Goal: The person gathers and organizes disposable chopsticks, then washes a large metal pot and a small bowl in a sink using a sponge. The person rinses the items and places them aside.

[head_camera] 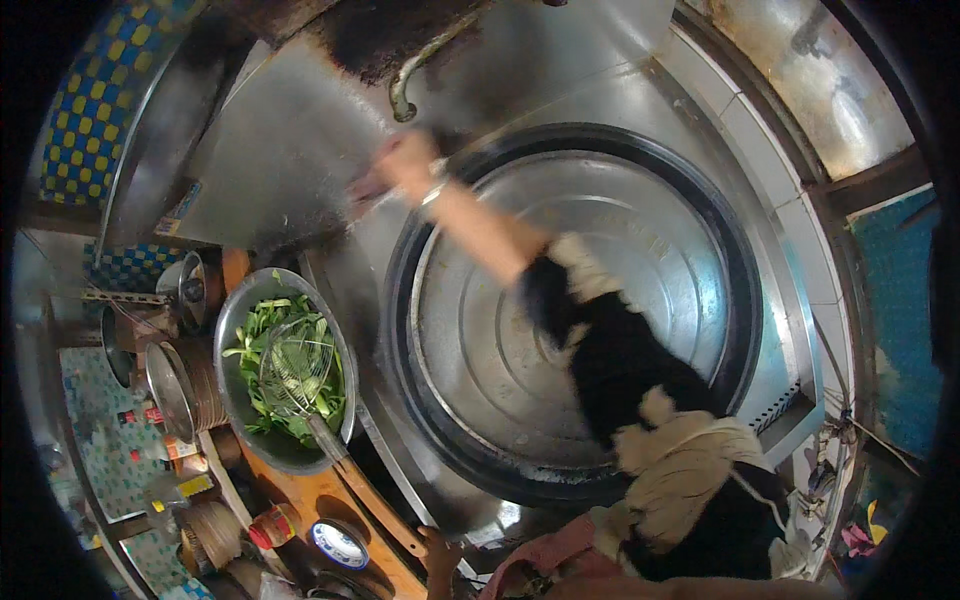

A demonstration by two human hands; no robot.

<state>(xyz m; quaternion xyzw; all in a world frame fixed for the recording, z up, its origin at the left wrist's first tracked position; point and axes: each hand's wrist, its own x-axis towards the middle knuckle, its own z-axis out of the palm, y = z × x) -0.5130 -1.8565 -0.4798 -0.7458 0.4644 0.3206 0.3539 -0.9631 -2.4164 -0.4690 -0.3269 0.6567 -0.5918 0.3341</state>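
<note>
My right hand [405, 166], blurred by motion, reaches left across a big round metal lid [495, 367], just below a curved metal spout [405, 90]. A bracelet or watch band circles that wrist. The blur hides whether the fingers hold anything. At the bottom edge my left hand [442, 556] is in shadow, by the end of a skimmer's wooden handle [382, 510]; its grip is unclear. The wire skimmer [289, 360] rests in an oval-looking metal basin [229, 360] on cut green leafy vegetables [266, 315].
A black ring [405, 420] surrounds the lid on the steel stove top. On the wooden board [274, 484] stand a blue-and-white bowl [339, 544] and a red-lidded jar [271, 527]. Stacked bowls [206, 386] and several bottles line the left. A steel panel [277, 150] rises behind.
</note>
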